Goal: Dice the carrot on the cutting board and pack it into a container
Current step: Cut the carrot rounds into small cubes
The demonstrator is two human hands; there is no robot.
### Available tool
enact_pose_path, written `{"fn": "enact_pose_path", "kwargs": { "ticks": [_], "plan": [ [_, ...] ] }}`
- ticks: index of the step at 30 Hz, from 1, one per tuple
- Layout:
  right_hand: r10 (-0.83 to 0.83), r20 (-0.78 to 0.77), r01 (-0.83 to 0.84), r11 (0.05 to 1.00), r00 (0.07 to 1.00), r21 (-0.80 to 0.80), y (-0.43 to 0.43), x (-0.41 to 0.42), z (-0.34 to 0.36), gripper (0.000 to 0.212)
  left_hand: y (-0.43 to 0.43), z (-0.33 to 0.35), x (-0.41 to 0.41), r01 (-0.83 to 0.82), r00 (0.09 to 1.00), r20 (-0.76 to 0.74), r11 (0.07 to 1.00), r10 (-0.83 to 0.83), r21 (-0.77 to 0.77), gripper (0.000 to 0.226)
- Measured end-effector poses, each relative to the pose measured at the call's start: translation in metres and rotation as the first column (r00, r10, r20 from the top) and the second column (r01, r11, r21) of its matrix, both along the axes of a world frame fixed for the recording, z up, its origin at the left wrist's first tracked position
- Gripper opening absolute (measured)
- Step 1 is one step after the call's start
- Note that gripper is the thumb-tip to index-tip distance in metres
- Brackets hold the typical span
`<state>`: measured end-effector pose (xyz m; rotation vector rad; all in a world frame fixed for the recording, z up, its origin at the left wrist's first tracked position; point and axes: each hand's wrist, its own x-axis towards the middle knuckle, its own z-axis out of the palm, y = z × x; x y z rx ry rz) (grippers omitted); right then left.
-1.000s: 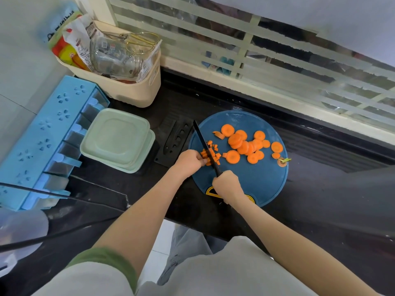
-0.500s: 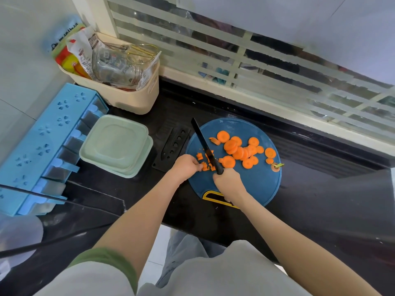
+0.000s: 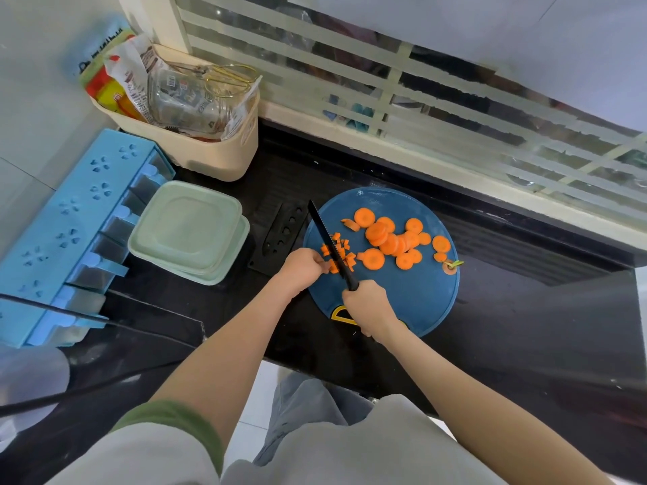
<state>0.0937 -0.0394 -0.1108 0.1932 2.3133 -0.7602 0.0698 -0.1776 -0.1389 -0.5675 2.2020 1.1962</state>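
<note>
While the dicing goes on at the left side of the round blue cutting board [image 3: 402,299], my right grip [image 3: 366,302] is curled round the handle of a black knife [image 3: 329,236], whose blade slants across a small heap of carrot cubes [image 3: 346,257]. My left grip [image 3: 304,266] pinches a carrot piece [image 3: 332,267] down against the board, fingertips tucked just beside the blade; how much of the piece lies under them is hidden. To the right of the knife, a pile of carrot rounds [image 3: 385,236] overlaps across the middle of the board, uncut, and the stem end [image 3: 450,267] lies apart near the right edge. As I judge it, the step in hand is the cross-cut that turns strips into cubes, and the task is early: most of the carrot is in rounds and nothing is packed. The pale green container [image 3: 189,229] sits on the black table [image 3: 525,309] to the left of the board with a lid resting on it, and a black knife sheath [image 3: 278,232] lies between the two. The next move calls for short, even cuts with my left fingertips held back from the edge, then another round drawn from the pile; the lid must come off before packing.
</note>
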Motion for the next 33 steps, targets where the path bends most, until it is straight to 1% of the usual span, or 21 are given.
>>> {"fn": "enact_pose_path", "kwargs": {
  "ticks": [5, 7, 10, 11, 15, 20, 22, 27, 29, 31, 33],
  "plan": [
    [-0.044, 0.047, 0.043, 0.998, 0.998, 0.037, 0.001, 0.0, -0.009, 0.027, 0.001, 0.0, 0.0, 0.005, 1.0, 0.006, 1.0, -0.005, -0.006, 0.031],
    [-0.038, 0.044, 0.035, 0.997, 0.998, 0.065, 0.0, 0.0, -0.013, 0.027, 0.0, 0.0, -0.001, 0.007, 1.0, 0.005, 1.0, -0.007, -0.013, 0.032],
    [-0.073, 0.028, 0.071, 0.995, 0.997, 0.071, -0.001, 0.0, -0.017, 0.014, 0.0, -0.001, -0.002, 0.006, 1.0, 0.004, 1.0, -0.006, -0.019, 0.032],
    [-0.075, 0.025, 0.073, 0.994, 0.997, 0.077, -0.001, 0.001, -0.018, 0.012, 0.0, -0.001, -0.002, 0.01, 1.0, 0.005, 1.0, -0.009, -0.022, 0.032],
    [-0.096, 0.049, 0.092, 0.992, 0.994, 0.086, -0.003, 0.002, -0.025, 0.012, -0.001, -0.005, -0.002, 0.01, 1.0, 0.003, 1.0, -0.01, -0.021, 0.031],
    [-0.07, 0.043, 0.064, 0.991, 0.997, 0.122, -0.004, -0.003, -0.029, 0.012, 0.0, -0.005, -0.005, 0.051, 0.999, 0.022, 0.997, -0.05, -0.059, 0.031],
    [-0.071, 0.053, 0.064, 0.99, 0.996, 0.127, -0.005, -0.006, -0.031, 0.013, -0.001, -0.007, -0.005, 0.051, 0.999, 0.019, 0.997, -0.05, -0.051, 0.03],
    [-0.086, 0.019, 0.085, 0.995, 0.996, 0.061, -0.014, -0.022, -0.036, 0.013, 0.0, -0.004, -0.004, 0.029, 0.999, 0.019, 0.999, -0.029, -0.027, 0.03],
    [-0.051, 0.021, 0.051, 0.999, 0.998, 0.02, -0.012, -0.026, -0.034, 0.019, 0.001, -0.004, -0.002, 0.035, 0.999, 0.015, 0.999, -0.034, -0.04, 0.029],
    [-0.033, 0.055, 0.034, 0.999, 0.998, -0.023, -0.002, -0.028, -0.03, 0.026, 0.0, -0.005, 0.001, 0.025, 1.0, -0.016, 0.999, -0.026, -0.045, 0.025],
    [-0.068, 0.115, 0.078, 0.993, 0.991, -0.092, 0.011, -0.026, -0.024, 0.026, -0.001, -0.006, 0.003, 0.028, 0.998, -0.046, 0.998, -0.03, -0.054, 0.023]
  ]
}}
